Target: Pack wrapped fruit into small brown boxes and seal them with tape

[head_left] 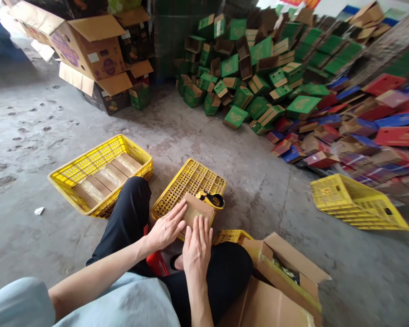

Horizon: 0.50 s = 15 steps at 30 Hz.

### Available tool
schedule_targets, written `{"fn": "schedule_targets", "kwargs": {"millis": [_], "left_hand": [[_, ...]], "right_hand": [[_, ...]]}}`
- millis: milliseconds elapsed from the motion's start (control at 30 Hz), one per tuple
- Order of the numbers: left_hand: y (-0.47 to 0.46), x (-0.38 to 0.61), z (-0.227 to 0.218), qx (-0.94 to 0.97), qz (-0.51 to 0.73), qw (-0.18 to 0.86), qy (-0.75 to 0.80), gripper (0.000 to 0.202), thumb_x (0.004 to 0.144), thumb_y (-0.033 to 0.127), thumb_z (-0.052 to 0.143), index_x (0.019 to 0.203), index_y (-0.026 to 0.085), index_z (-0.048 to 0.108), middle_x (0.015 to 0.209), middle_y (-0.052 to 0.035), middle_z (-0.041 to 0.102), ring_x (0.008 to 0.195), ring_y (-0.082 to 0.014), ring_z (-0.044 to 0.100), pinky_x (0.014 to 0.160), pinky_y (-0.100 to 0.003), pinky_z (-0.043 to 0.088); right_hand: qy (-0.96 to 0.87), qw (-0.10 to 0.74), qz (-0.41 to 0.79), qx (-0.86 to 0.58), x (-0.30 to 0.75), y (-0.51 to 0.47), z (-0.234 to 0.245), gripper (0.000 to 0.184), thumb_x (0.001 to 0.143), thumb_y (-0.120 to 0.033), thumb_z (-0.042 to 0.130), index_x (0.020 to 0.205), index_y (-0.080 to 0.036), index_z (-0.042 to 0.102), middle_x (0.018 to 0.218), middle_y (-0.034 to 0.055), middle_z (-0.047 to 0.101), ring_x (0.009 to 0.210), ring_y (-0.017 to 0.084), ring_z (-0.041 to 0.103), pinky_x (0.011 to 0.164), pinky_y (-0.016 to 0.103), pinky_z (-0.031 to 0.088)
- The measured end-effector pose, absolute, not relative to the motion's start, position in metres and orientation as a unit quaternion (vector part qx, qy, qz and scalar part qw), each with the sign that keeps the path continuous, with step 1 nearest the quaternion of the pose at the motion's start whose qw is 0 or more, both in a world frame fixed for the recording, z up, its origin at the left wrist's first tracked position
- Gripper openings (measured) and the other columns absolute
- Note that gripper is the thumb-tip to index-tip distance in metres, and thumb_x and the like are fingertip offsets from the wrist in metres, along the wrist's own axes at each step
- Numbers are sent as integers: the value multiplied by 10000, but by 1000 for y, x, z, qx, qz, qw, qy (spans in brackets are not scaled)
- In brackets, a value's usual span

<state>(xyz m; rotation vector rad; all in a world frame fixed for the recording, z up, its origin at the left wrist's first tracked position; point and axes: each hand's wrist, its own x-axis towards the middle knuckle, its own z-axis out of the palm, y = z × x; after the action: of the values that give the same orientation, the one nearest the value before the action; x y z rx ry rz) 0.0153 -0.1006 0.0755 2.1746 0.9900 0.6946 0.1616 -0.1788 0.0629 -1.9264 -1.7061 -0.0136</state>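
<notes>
A small brown cardboard box (198,206) rests on an upturned yellow plastic crate (177,190) in front of my knees. My left hand (166,228) lies flat against the box's left side, fingers stretched out. On the near part of the box, my right hand (197,245) is laid with its fingers extended. Just behind the box sits a yellow and black tape dispenser (211,198) on the crate. To the left, a yellow crate (63,190) holds several taped brown boxes (109,177).
An open carton (286,277) with packets inside stands by my right knee. Another yellow crate (359,202) lies further right. Heaps of green boxes (236,117) and red and blue boxes (398,136) fill the back. Large open cartons (88,50) are stacked at the back left.
</notes>
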Motion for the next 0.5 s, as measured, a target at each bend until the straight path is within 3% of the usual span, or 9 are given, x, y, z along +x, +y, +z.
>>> {"fn": "schedule_targets", "kwargs": {"millis": [133,300,400,500], "left_hand": [[-91,3,74,799,291,382,361,545,1115,390,277,1622,221,383,1701,-45,311,1541,-217,357,1267,-348,348],[-86,3,71,790,310,391,357,524,1111,400,307,1578,226,466,1666,-39,391,1516,-217,411,1256,-353,372],[-90,11,67,791,315,379,361,506,1109,413,328,1544,237,517,1649,-31,425,1487,-209,461,1241,-347,395],[-96,18,63,782,322,379,375,503,1109,428,334,1542,250,519,1649,-20,423,1479,-203,473,1230,-339,406]], "right_hand": [[-666,266,8,-697,143,-159,70,527,1113,-348,341,1580,-127,444,1555,171,544,1499,301,442,1233,546,350],[-683,260,10,-683,147,-150,82,513,1108,-353,350,1555,-146,490,1528,141,581,1438,278,499,1201,476,391],[-678,231,-14,-698,163,-156,81,516,1108,-388,345,1554,-180,501,1536,139,574,1414,295,514,1181,489,388],[-647,221,-45,-728,177,-166,72,582,1103,-451,346,1603,-162,416,1572,163,528,1461,332,460,1177,529,379]]}}
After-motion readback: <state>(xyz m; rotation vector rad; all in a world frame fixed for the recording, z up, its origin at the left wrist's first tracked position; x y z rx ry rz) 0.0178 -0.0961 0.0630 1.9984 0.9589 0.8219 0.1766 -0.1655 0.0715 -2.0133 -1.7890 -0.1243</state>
